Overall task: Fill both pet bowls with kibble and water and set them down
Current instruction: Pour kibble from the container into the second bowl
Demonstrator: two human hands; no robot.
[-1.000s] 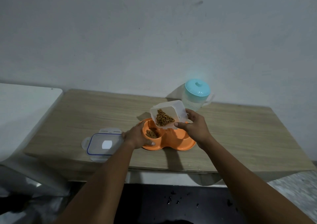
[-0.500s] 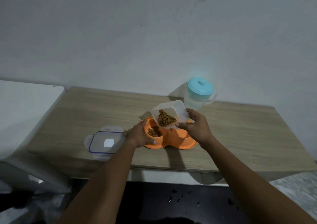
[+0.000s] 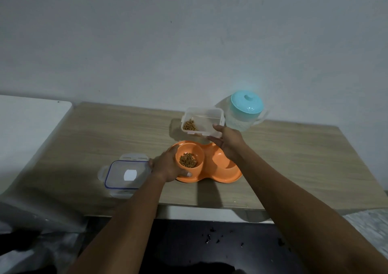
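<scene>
An orange double pet bowl (image 3: 218, 178) sits near the front edge of a wooden counter (image 3: 105, 135). Its left cup holds brown kibble (image 3: 187, 160); the right cup shows no kibble. My left hand (image 3: 168, 166) grips the left cup's side. My right hand (image 3: 227, 140) holds a clear plastic container (image 3: 206, 120) by its near right corner, behind the bowl and nearly level, with a little kibble in its left end. A clear water jug with a teal lid (image 3: 245, 111) stands behind the container by the wall.
The container's clear lid with blue seal (image 3: 126, 175) lies flat left of the bowl, touching my left hand. A white surface (image 3: 27, 131) adjoins the counter's left end. A dark floor with scattered crumbs (image 3: 220, 242) lies below the front edge.
The container has tipped back from pouring over the left cup and moved away toward the jug. More kibble lies in the left cup, less in the container.
</scene>
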